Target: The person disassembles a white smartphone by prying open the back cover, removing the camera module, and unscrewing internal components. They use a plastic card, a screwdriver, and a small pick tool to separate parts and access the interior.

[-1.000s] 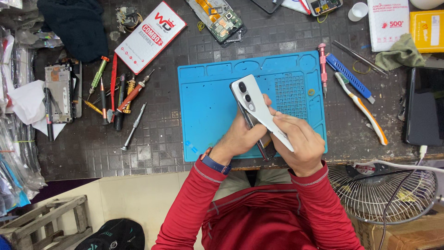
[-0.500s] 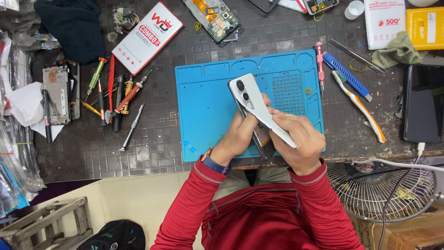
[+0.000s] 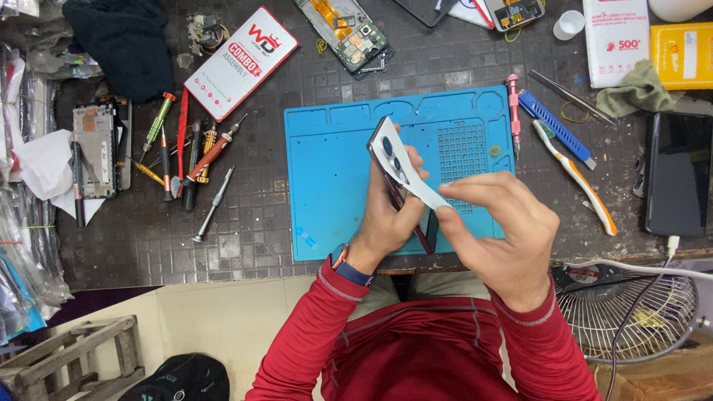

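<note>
A dark, scuffed workbench (image 3: 245, 245) cluttered with repair gear fills the view, and in its middle lies a blue work mat (image 3: 334, 171). Over the mat's near edge the person holds a phone (image 3: 405, 194) up on its edge, above the mat and not resting on it. The left hand (image 3: 386, 215) is closed around the dark body from below. The right hand (image 3: 497, 230) pinches the lower end of the white back cover (image 3: 405, 167), the one with the two round camera rings. A second ago the cover lay flat against the phone and both hands were tucked close under it; now it is bent away from the body, a clear gap showing along its lower half, while its upper end near the cameras still looks attached. By my reading the glue has given way at the bottom and the back is partly peeled, not yet free. To the left a row of screwdrivers (image 3: 193, 160) sits untouched beside a stripped phone frame (image 3: 96, 152); to the right a toothbrush (image 3: 575, 178) and a blue brush (image 3: 557, 130) lie just off the mat.
</note>
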